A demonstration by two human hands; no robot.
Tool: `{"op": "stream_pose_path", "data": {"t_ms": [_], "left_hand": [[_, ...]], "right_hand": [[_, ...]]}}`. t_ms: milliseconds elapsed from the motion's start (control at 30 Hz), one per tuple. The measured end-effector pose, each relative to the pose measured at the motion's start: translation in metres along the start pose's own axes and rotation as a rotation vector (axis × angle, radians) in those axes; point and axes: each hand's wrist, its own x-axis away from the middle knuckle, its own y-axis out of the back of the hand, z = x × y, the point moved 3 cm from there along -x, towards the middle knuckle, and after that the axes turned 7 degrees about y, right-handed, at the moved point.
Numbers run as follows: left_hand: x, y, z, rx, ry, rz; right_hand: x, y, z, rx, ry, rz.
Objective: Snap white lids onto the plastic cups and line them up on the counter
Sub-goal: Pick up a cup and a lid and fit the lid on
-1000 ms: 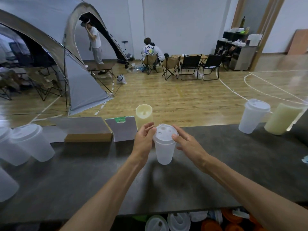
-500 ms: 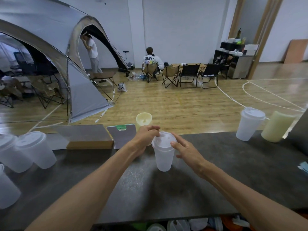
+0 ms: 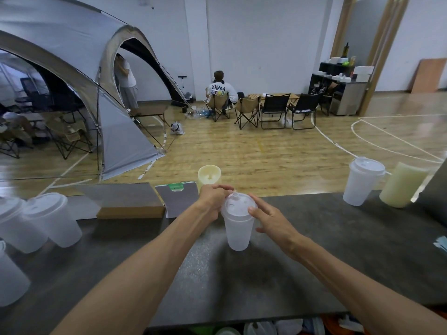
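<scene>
Cup (image 3: 238, 232) stands upright mid-counter (image 3: 314, 250), frosted plastic, white lid (image 3: 239, 204) already sitting on its rim. Left hand (image 3: 212, 201) wraps the lid's far-left edge, fingers curled over the rim, grip closed on the lid, likely to press that side down and keep the cup from tipping. Right hand (image 3: 271, 222) is at the near-right side, thumb tip touching the lid edge, other fingers spread loose and off the cup wall; grip wide, holding nothing, just pushing. Opposed hands make sense for snapping: pressure from both sides seats the lid evenly. Can't tell if the lid is fully clicked all round.

Cup stands on the counter, probably so the surface takes the downward force. Lidded cups at far left (image 3: 52, 218) lie tilted in a cluster, one more lidded cup (image 3: 361, 181) stands at far right beside a pale yellow tumbler (image 3: 402, 184), so the line-up looks not yet done. Cream cylinder (image 3: 209, 176) and clipboard (image 3: 180, 201) sit behind the hands. Spare lids (image 3: 260, 329) show below the counter edge, within reach for the next cup.
</scene>
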Motion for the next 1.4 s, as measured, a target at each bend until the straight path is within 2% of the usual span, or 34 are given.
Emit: {"op": "stream_pose_path", "data": {"t_ms": [167,367,433,500,667,800,1033,1133,1300,1400], "left_hand": [[-0.006,-0.004,0.009,0.054,-0.018,-0.142],[-0.006,-0.004,0.008,0.114,-0.066,-0.227],[-0.003,-0.003,0.005,0.156,-0.102,-0.182],[0.004,-0.004,0.0,0.166,-0.14,-0.057],[0.02,0.005,-0.009,-0.048,-0.264,0.094],[0.026,0.005,-0.018,-0.278,-0.392,0.102],[0.026,0.005,-0.021,-0.4,-0.451,0.074],[0.026,0.004,-0.027,-0.477,-0.419,0.073],[0.023,0.004,-0.038,-0.586,-0.242,0.152],[0.02,0.008,-0.042,-0.659,-0.239,0.205]], "right_hand": [[0.0,0.001,-0.001,-0.001,-0.009,0.01],[0.0,0.0,-0.003,-0.005,-0.009,0.002],[0.0,0.001,-0.004,-0.014,-0.009,-0.004],[-0.002,0.003,-0.007,-0.026,-0.006,-0.016],[-0.001,0.0,-0.005,-0.01,-0.018,-0.024],[0.0,-0.002,-0.001,0.011,-0.028,-0.019],[-0.003,-0.002,-0.004,-0.003,-0.011,-0.05],[-0.002,-0.001,-0.005,-0.005,-0.019,-0.048],[-0.002,-0.001,-0.003,0.003,-0.019,-0.004],[-0.003,-0.001,-0.004,-0.006,-0.025,-0.004]]}}
